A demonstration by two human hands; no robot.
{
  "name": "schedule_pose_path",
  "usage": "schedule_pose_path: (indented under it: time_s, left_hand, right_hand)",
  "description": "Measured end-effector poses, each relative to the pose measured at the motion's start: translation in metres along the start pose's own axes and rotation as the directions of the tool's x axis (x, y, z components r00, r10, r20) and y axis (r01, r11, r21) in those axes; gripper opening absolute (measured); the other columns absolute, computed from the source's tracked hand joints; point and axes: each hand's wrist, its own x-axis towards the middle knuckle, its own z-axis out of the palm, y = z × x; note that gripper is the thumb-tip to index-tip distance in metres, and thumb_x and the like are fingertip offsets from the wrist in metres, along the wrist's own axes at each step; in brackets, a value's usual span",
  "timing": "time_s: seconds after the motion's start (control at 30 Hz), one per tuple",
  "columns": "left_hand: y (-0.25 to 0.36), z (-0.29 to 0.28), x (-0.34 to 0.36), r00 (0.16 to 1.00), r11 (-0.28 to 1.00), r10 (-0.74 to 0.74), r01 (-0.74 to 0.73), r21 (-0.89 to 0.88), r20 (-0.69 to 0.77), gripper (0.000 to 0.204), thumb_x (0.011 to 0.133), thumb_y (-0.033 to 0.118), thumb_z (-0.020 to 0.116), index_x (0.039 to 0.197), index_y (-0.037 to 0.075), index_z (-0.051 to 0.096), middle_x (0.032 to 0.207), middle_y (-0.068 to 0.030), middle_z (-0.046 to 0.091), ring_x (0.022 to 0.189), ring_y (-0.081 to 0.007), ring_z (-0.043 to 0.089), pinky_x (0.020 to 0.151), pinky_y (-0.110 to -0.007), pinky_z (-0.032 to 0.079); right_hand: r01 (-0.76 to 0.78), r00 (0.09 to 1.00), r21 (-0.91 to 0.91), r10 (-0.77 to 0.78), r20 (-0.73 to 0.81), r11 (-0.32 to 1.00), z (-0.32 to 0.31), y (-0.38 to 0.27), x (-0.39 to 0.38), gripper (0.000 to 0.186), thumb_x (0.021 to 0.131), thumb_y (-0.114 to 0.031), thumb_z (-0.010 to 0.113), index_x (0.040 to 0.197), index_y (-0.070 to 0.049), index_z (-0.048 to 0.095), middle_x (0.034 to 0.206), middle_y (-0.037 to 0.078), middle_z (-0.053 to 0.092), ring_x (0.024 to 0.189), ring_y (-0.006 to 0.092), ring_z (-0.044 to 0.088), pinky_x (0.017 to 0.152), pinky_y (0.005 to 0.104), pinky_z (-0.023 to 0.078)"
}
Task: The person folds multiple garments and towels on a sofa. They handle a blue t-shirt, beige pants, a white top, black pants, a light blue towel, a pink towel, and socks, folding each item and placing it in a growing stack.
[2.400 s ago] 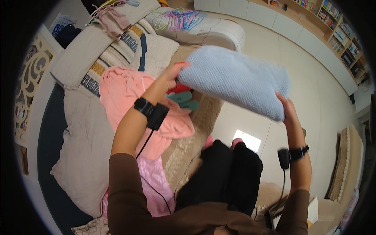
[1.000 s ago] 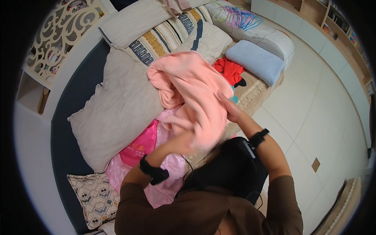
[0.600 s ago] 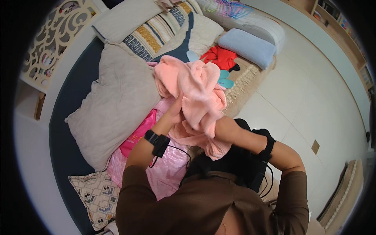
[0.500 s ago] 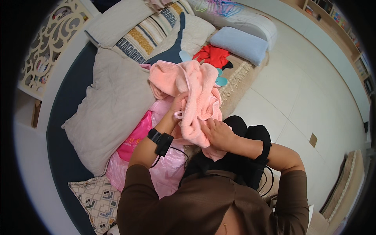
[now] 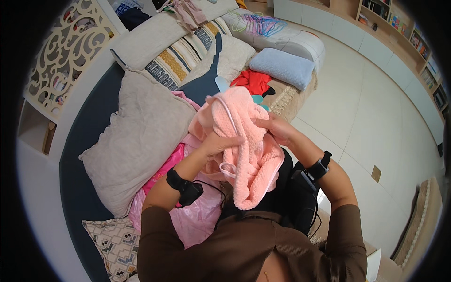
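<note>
Cloth (image 5: 253, 155), pink and fleecy with a small loop (image 5: 229, 164), sits bunched above the person's black trousers (image 5: 285, 176), grasped by the left hand (image 5: 219, 144), its thumb laid across the fabric, and by the right hand (image 5: 276, 128) near the upper right edge. Shiny pink material (image 5: 197, 221) lies lower left of it on the sofa (image 5: 80, 188), beside a large grey cushion (image 5: 141, 136). Beyond lie a red garment (image 5: 251, 82), a light-blue pillow-shaped bundle (image 5: 283, 68) and coloured hangers (image 5: 258, 24).
</note>
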Motion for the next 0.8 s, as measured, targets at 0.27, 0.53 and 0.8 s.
schedule_pose_path:
  time_s: [0.27,0.53,0.8]
  left_hand:
    - [-0.018,0.006,0.009,0.975,0.991,0.113,-0.098,0.089,-0.190,0.060,0.066,-0.006,0.051,0.124,0.000,0.036,0.113,-0.0102,0.051,0.104,-0.0220,0.051,0.088,-0.031,0.042]
    - [0.025,0.025,0.024,0.982,0.890,0.052,0.038,-0.455,0.183,0.050,0.068,-0.002,0.045,0.118,-0.005,0.040,0.110,-0.0162,0.053,0.100,-0.0260,0.053,0.089,-0.036,0.043]
    - [0.158,0.006,0.035,0.968,0.889,0.153,-0.222,0.400,0.198,0.038,0.071,0.009,0.063,0.106,-0.002,0.053,0.096,-0.0080,0.059,0.082,-0.0148,0.057,0.074,-0.028,0.047]
  right_hand:
    - [0.484,0.837,-0.445,-0.547,-0.015,0.753,-0.005,-0.051,-0.025,0.033,0.079,-0.012,0.059,0.109,-0.004,0.046,0.098,0.002,0.054,0.091,0.0125,0.052,0.080,0.0261,0.042]
    - [0.159,0.980,-0.085,-0.168,-0.109,0.984,0.002,-0.053,-0.043,0.041,0.078,-0.018,0.062,0.112,-0.001,0.047,0.108,0.007,0.053,0.100,0.0165,0.050,0.085,0.0309,0.042]
    - [0.674,0.584,-0.363,-0.765,-0.273,0.644,-0.061,-0.215,-0.098,0.022,0.082,-0.029,0.051,0.087,-0.008,0.054,0.079,0.001,0.053,0.072,0.0093,0.049,0.062,0.0267,0.042]
